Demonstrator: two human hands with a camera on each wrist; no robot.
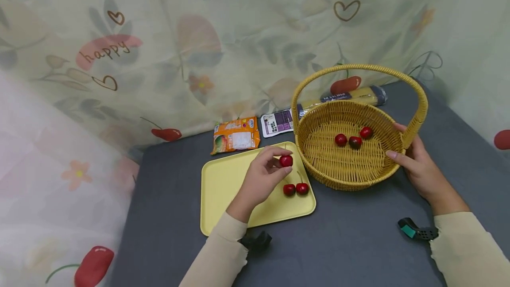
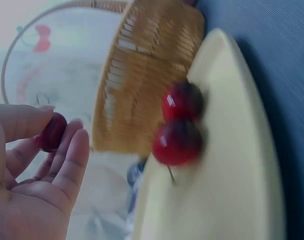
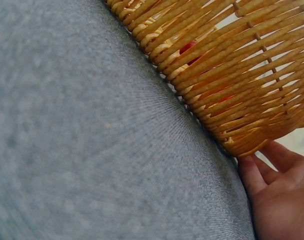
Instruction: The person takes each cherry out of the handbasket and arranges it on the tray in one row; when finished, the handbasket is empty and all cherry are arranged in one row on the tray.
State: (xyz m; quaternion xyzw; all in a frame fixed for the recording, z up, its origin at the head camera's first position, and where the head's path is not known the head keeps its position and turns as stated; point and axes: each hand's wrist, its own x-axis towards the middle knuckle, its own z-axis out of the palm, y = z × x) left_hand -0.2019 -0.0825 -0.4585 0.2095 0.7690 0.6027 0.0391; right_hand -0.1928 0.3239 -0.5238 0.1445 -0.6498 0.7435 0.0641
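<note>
Left fingers (image 1: 276,150): pinching one cherry (image 1: 286,160), left of the basket (image 1: 338,182).
Right fingers (image 3: 283,157): I have them gripping its right rim, probably to steady it.
Tray (image 1: 223,180): beside its left, bearing two cherries (image 1: 302,188).

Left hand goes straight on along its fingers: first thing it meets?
Probably the basket, at the side nearest the tray. The left hand looks raised, exact height unclear, so its cherry might pass above instead.

Curtained-off setting, type of building unclear | pale hanging sheeting (image 1: 255,34) printed with red cherries and "happy" encloses | flat, dark grey, fabric-covered tabletop (image 1: 350,234)
</note>
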